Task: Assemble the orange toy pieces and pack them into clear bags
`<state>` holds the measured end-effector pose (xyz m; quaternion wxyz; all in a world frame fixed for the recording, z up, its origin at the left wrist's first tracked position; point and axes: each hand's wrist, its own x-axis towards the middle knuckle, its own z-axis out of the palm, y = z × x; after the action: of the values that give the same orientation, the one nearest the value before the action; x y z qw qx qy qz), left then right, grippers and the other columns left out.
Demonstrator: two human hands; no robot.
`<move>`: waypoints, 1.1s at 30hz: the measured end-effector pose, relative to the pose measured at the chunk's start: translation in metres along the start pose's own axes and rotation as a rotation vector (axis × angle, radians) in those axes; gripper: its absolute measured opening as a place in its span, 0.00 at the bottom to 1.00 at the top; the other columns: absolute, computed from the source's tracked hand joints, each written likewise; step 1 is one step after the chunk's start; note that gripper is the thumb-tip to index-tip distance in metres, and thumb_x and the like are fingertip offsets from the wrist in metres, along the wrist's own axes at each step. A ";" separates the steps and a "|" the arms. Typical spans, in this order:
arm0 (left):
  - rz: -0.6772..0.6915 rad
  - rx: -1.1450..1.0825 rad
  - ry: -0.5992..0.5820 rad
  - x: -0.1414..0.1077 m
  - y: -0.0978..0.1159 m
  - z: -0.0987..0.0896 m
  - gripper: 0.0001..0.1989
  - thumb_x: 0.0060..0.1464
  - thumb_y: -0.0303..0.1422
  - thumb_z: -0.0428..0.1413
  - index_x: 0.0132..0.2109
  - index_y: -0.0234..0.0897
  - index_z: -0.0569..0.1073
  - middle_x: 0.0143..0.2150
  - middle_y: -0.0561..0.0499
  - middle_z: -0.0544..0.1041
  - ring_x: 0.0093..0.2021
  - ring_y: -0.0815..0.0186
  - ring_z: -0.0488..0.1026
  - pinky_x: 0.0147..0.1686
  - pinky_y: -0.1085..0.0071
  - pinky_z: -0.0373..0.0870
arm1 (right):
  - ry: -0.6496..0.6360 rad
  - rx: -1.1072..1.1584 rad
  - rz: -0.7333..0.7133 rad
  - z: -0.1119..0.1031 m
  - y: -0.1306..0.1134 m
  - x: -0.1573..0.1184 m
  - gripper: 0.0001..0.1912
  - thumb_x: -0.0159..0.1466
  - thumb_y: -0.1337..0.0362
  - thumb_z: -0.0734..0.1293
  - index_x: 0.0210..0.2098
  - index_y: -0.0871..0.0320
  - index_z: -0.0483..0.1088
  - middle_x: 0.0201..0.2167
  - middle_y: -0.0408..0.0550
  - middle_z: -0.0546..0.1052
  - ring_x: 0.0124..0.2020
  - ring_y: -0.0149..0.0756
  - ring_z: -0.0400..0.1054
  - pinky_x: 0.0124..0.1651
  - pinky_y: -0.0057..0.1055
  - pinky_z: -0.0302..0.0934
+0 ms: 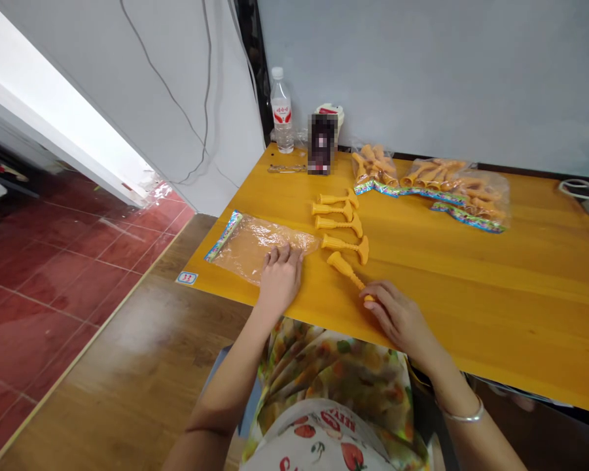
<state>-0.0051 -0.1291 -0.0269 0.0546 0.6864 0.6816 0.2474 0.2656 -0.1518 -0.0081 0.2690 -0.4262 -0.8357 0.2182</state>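
Note:
My left hand [281,271] lies with its fingers flat on a clear plastic bag [248,245] that has a colourful printed strip at its left end. In my right hand [397,314] is one end of a yellow toy hammer [346,268]; the fingers cover its head, and its flared end points up and left. Beyond it, several like toy hammers lie in a column, the nearest toy hammer [343,244] with its curved head to the right. Their flared ends face the bag.
Filled bags of yellow pieces [375,167] lie along the back of the wooden table [471,294]. A water bottle [282,114] and a cup [341,118] stand at the back left, by a blurred dark object [322,144]. A white cable [584,190] is at the right.

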 end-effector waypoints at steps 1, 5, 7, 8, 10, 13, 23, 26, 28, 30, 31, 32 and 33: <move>-0.006 -0.029 -0.005 0.001 -0.001 -0.004 0.20 0.67 0.36 0.43 0.55 0.39 0.75 0.60 0.40 0.75 0.63 0.48 0.69 0.60 0.46 0.66 | 0.032 0.054 0.017 0.000 0.000 -0.001 0.12 0.72 0.56 0.57 0.44 0.53 0.69 0.40 0.52 0.75 0.40 0.39 0.72 0.43 0.36 0.66; -0.078 -0.186 -0.037 0.000 0.001 -0.025 0.21 0.68 0.38 0.42 0.58 0.39 0.74 0.60 0.41 0.74 0.59 0.49 0.74 0.57 0.49 0.71 | 0.115 0.293 0.180 0.005 -0.007 -0.006 0.13 0.72 0.53 0.57 0.44 0.53 0.66 0.34 0.47 0.73 0.31 0.35 0.67 0.36 0.32 0.64; -0.100 -0.283 -0.044 -0.003 0.004 -0.035 0.22 0.68 0.40 0.42 0.59 0.38 0.73 0.60 0.41 0.75 0.59 0.49 0.73 0.58 0.49 0.70 | 0.112 0.475 0.299 0.009 -0.014 -0.006 0.14 0.72 0.51 0.57 0.45 0.53 0.65 0.31 0.45 0.71 0.26 0.32 0.62 0.31 0.30 0.62; -0.101 -0.332 -0.045 -0.005 0.006 -0.038 0.22 0.68 0.40 0.42 0.59 0.38 0.73 0.60 0.42 0.75 0.60 0.50 0.72 0.59 0.50 0.69 | 0.109 0.577 0.348 0.013 -0.019 -0.006 0.15 0.71 0.50 0.57 0.45 0.53 0.64 0.30 0.44 0.70 0.24 0.31 0.60 0.29 0.30 0.60; -0.087 -0.416 -0.047 -0.010 0.010 -0.043 0.23 0.68 0.41 0.42 0.60 0.39 0.72 0.61 0.43 0.74 0.63 0.53 0.69 0.62 0.52 0.67 | 0.101 0.752 0.411 0.020 -0.028 -0.002 0.16 0.71 0.48 0.57 0.45 0.53 0.63 0.30 0.42 0.70 0.23 0.30 0.58 0.27 0.29 0.59; -0.049 -0.449 -0.046 -0.018 0.015 -0.046 0.24 0.69 0.40 0.40 0.62 0.37 0.71 0.64 0.43 0.70 0.68 0.56 0.63 0.68 0.50 0.58 | 0.085 0.848 0.428 0.033 -0.039 0.007 0.16 0.70 0.47 0.59 0.44 0.53 0.63 0.32 0.42 0.71 0.22 0.28 0.57 0.26 0.28 0.57; 0.105 -0.450 -0.064 -0.029 0.022 -0.048 0.23 0.70 0.38 0.40 0.67 0.44 0.64 0.70 0.47 0.61 0.73 0.57 0.52 0.71 0.44 0.45 | 0.121 1.035 0.507 0.044 -0.053 0.030 0.18 0.67 0.44 0.62 0.43 0.52 0.64 0.30 0.41 0.73 0.18 0.25 0.55 0.20 0.26 0.55; 0.020 -0.603 -0.059 -0.028 0.017 -0.047 0.24 0.70 0.41 0.40 0.66 0.43 0.66 0.68 0.47 0.64 0.71 0.59 0.57 0.71 0.50 0.51 | 0.207 1.073 0.547 0.040 -0.052 0.027 0.17 0.68 0.45 0.62 0.43 0.52 0.64 0.29 0.40 0.74 0.17 0.24 0.51 0.19 0.25 0.54; -0.019 -0.684 -0.064 -0.027 0.016 -0.045 0.24 0.70 0.42 0.41 0.66 0.42 0.66 0.68 0.48 0.65 0.70 0.60 0.59 0.71 0.54 0.54 | 0.221 1.071 0.550 0.038 -0.053 0.025 0.16 0.68 0.45 0.62 0.42 0.51 0.64 0.30 0.41 0.74 0.17 0.25 0.52 0.19 0.25 0.55; -0.037 -0.729 -0.064 -0.027 0.017 -0.045 0.24 0.70 0.43 0.41 0.66 0.41 0.66 0.68 0.49 0.65 0.70 0.61 0.59 0.70 0.56 0.55 | 0.214 1.041 0.539 0.037 -0.055 0.025 0.17 0.68 0.45 0.62 0.42 0.51 0.64 0.31 0.41 0.74 0.18 0.25 0.54 0.19 0.26 0.56; -0.037 -0.741 -0.059 -0.027 0.019 -0.045 0.24 0.70 0.42 0.41 0.66 0.41 0.66 0.68 0.49 0.65 0.69 0.61 0.60 0.70 0.57 0.55 | 0.203 1.018 0.530 0.037 -0.056 0.025 0.17 0.68 0.44 0.62 0.42 0.52 0.64 0.30 0.41 0.73 0.18 0.25 0.55 0.20 0.26 0.56; -0.030 -0.745 -0.051 -0.027 0.020 -0.045 0.24 0.70 0.42 0.41 0.66 0.41 0.66 0.68 0.49 0.65 0.69 0.61 0.60 0.70 0.57 0.56 | 0.187 0.992 0.521 0.038 -0.057 0.024 0.18 0.67 0.44 0.62 0.42 0.52 0.64 0.28 0.40 0.71 0.18 0.26 0.55 0.20 0.26 0.55; -0.013 -0.741 -0.039 -0.027 0.021 -0.045 0.24 0.70 0.42 0.41 0.66 0.41 0.66 0.68 0.49 0.66 0.69 0.61 0.60 0.70 0.57 0.56 | 0.162 0.963 0.514 0.039 -0.057 0.024 0.18 0.68 0.44 0.61 0.43 0.52 0.64 0.25 0.39 0.69 0.18 0.26 0.55 0.20 0.26 0.55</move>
<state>-0.0031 -0.1685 0.0136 0.3140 0.6204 0.5489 0.4639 0.1950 -0.1681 0.0025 0.4351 -0.4605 -0.4872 0.6010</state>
